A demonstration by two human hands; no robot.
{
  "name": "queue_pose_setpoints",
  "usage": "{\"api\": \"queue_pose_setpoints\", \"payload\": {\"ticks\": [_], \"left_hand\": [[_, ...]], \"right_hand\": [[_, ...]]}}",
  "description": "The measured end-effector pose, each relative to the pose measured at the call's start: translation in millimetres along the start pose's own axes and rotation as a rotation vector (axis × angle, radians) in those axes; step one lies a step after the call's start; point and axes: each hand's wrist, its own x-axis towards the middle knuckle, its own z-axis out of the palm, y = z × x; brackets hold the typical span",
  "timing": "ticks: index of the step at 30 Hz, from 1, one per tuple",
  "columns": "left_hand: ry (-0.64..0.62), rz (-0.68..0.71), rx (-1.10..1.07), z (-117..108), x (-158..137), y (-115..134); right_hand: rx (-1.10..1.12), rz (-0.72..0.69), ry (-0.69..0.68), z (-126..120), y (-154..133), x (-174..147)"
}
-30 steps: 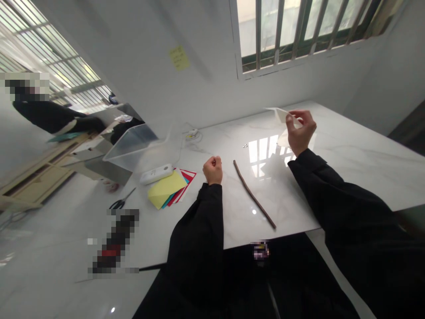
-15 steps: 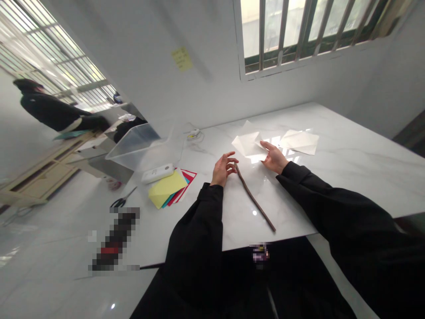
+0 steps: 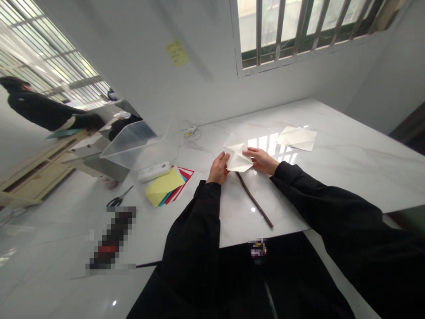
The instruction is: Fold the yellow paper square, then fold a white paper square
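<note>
Between my two hands is a piece of creased white paper (image 3: pixel 238 158), held above the table. My left hand (image 3: pixel 219 168) grips its left edge, thumb on top. On the other side, my right hand (image 3: pixel 262 160) pinches the paper's right edge. Below it a thin brown stick (image 3: pixel 254 199) lies on the table, its far end partly hidden under the paper. Further right and back rest more white paper pieces (image 3: pixel 297 138), flat on the table.
Left of my hands lie colored papers (image 3: pixel 164 186), yellow uppermost, beside a white device (image 3: pixel 154 172). Black-handled scissors (image 3: pixel 116 200) are further left. Behind stands a clear plastic bin (image 3: pixel 129 146). A small cabled device (image 3: pixel 191 131) sits near the wall. Another person (image 3: pixel 40 106) is at the far left.
My right hand has brought the white paper left and nearer to me. My left hand, which was open by the stick's end, has closed on the paper. The view has shifted slightly.
</note>
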Motion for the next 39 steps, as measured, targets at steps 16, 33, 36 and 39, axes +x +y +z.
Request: {"api": "queue_pose_setpoints", "payload": {"ticks": [16,33,36,39], "left_hand": [[0.072,0.017,0.207,-3,2,-5],[0.045,0.0,0.196,-10,4,-4],[0.072,0.036,0.303,-16,5,-4],[0.104,0.072,0.361,-19,6,-3]], "right_hand": [[-0.265,-0.037,0.012,7,6,-1],[-0.249,-0.04,-0.006,6,7,0],[-0.246,-0.037,-0.015,6,8,0],[-0.25,-0.04,-0.013,6,8,0]]}}
